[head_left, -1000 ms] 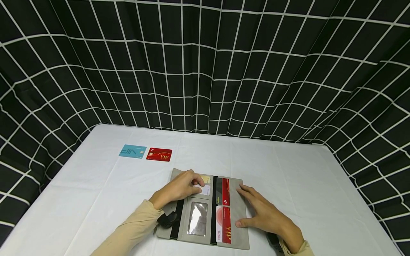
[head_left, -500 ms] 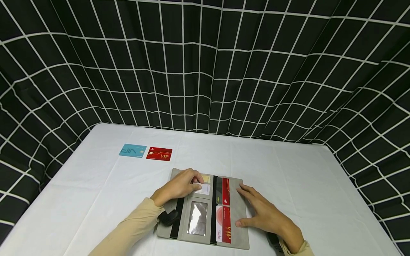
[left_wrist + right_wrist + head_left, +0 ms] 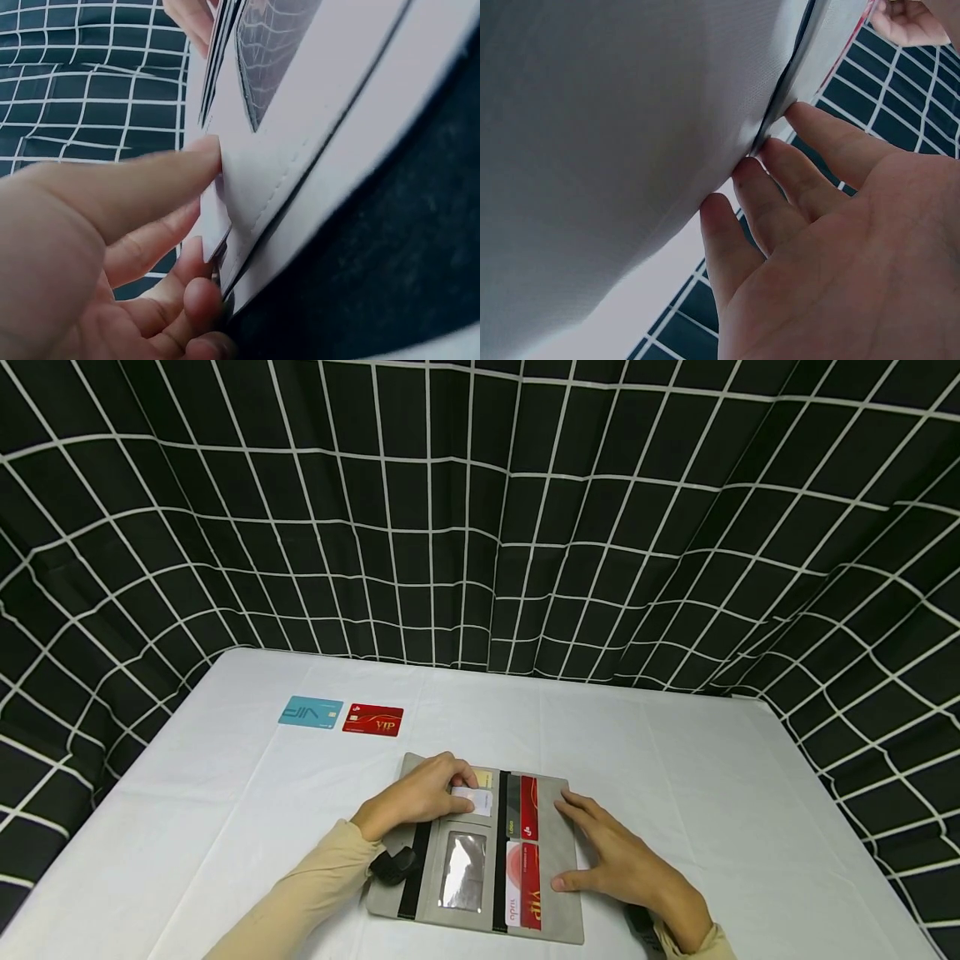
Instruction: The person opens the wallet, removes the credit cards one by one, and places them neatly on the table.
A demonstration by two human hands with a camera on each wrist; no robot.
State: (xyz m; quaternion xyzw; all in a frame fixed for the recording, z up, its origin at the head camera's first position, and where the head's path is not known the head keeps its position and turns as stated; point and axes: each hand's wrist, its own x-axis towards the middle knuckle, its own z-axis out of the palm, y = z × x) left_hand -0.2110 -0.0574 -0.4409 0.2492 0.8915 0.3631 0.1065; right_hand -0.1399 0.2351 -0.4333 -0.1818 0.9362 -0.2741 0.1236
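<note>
A grey card wallet lies unfolded on the table. My left hand reaches over its upper left panel and pinches a white card at the slots, just below a yellow card. In the left wrist view the thumb presses the white card from one side, with curled fingertips at its far edge. My right hand rests with spread fingers along the wallet's right edge. In the right wrist view, its fingertips touch that edge.
Red cards, a dark card and a white-pink card sit in the wallet's right slots. A clear window is at lower left. Farther back lie a blue card and a red VIP card. A black gridded curtain surrounds the table.
My left thumb shifts slightly over the white card, first up and then down, while the hand stays at the slots. The right hand and the wallet hold nearly still.
</note>
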